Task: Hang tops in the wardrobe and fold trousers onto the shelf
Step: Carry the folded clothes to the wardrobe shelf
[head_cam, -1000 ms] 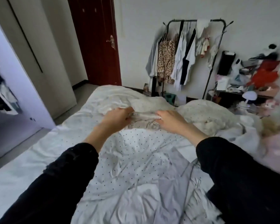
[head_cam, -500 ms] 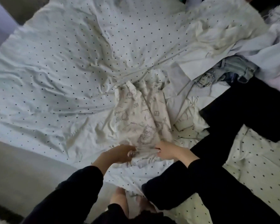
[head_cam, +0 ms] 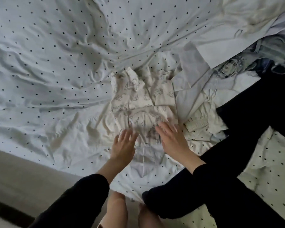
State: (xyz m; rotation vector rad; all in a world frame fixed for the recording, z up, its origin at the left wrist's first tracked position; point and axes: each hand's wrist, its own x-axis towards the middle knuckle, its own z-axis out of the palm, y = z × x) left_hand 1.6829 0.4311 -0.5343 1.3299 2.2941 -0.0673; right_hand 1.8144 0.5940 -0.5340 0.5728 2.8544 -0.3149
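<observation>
We see one printed garment folded on the bed, long axis running near to far. Our left hand and right hand lie flat, fingers released, on its near edge.

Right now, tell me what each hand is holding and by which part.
Nothing is gripped. Both the left hand and the right hand have straight, spread fingers over the near edge of the printed garment on the bed; motion blur hides actual contact.
</observation>
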